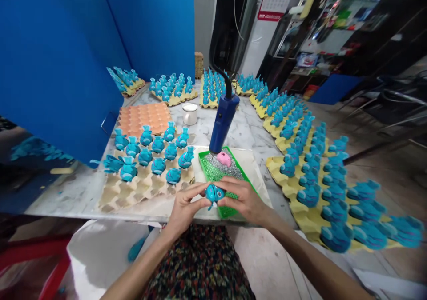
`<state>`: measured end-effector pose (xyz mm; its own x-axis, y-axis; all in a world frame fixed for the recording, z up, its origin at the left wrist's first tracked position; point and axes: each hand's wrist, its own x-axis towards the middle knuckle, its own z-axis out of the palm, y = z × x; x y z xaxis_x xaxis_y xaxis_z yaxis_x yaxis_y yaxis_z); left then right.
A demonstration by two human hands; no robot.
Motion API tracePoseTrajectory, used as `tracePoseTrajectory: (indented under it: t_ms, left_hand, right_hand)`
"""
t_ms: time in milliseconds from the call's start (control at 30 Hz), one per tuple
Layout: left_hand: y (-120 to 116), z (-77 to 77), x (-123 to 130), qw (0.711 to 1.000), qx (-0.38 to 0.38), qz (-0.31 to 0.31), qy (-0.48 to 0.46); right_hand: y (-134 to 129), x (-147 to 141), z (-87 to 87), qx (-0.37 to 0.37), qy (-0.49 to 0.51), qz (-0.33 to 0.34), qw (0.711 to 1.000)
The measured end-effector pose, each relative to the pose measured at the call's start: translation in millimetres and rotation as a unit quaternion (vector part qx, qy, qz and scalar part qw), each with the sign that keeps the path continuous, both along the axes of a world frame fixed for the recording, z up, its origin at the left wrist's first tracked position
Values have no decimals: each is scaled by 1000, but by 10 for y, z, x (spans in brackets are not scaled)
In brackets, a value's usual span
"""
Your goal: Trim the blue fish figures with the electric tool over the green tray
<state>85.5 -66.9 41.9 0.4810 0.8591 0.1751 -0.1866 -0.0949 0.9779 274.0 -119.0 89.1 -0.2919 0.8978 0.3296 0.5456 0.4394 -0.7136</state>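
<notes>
Between left hand point(187, 201) and right hand point(243, 198): one toy fish point(214, 194). Beneath and just beyond the hands: basket point(207, 171) on a sheet point(263, 184) on the table point(256, 126); in its far part, granules point(236, 171) with a domed piece point(224, 159) on them. Above basket: suspended tool point(222, 124). Left of hands: egg tray point(120, 192) bearing fish; behind it, second tray point(144, 115). Farther ahead: mug point(190, 114), then loaded trays point(176, 101). Right of hands: more loaded trays, near to far.
</notes>
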Motion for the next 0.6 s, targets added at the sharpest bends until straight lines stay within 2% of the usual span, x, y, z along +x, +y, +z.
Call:
tracePoseTrajectory:
  t_ms: [100,233,300,467,600]
  left_hand:
    - [60,36,-7,998,51,-20,10]
    - [94,12,-7,996,91,0,19]
    - [77,-13,-12,993,115,15,29]
    - [3,-87,-34,964,241,74,80]
    - [-18,-150,-16,938,303,118,123]
  right_hand:
    - [34,-1,19,-4,4,-3,1000]
    - [56,-12,28,38,-46,10,998]
    - [55,-14,13,31,-42,12,999]
    - [-1,-90,-63,-50,44,-16,998]
    - [-20,-197,-147,-59,143,-94,983]
